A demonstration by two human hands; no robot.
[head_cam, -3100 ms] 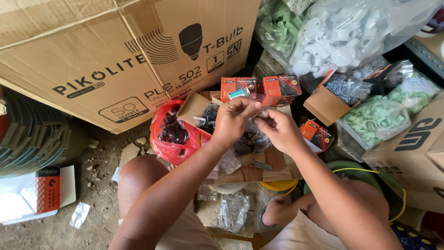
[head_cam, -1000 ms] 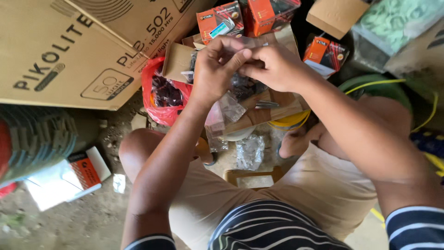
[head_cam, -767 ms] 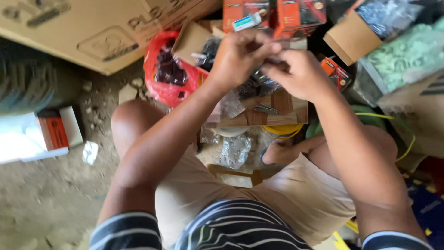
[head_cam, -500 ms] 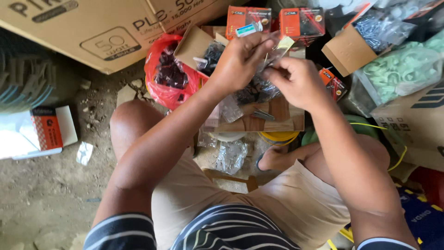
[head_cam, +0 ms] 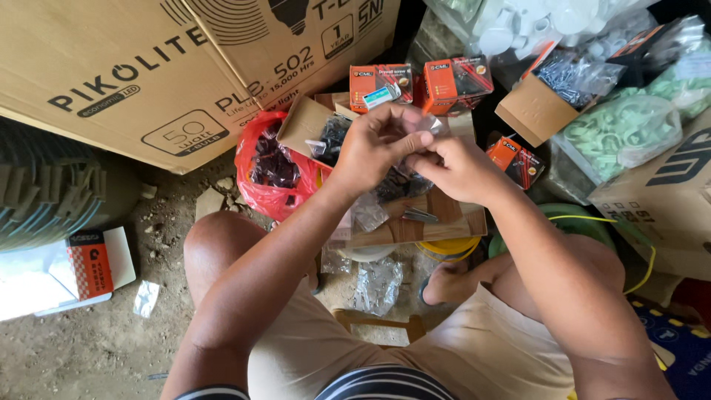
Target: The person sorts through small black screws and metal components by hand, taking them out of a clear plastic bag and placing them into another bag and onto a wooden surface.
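Both hands meet at centre, above an open carton [head_cam: 311, 122] of dark screws. The left hand [head_cam: 374, 144] and right hand [head_cam: 455, 167] each pinch, fingertips closed, one small clear bag [head_cam: 428, 124] held between them. The bag lies at the fingertips, just far of the right hand. A red bag [head_cam: 270, 170] sits left; orange boxes [head_cam: 418, 81] sit far.

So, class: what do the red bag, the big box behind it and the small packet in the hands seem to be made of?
Red bag: thin glossy plastic, crinkled, with highlights.
Big box: matte brown corrugated cardboard, folded flaps.
Small packet: probably clear plastic film; see-through, pinched between left hand and right hand.
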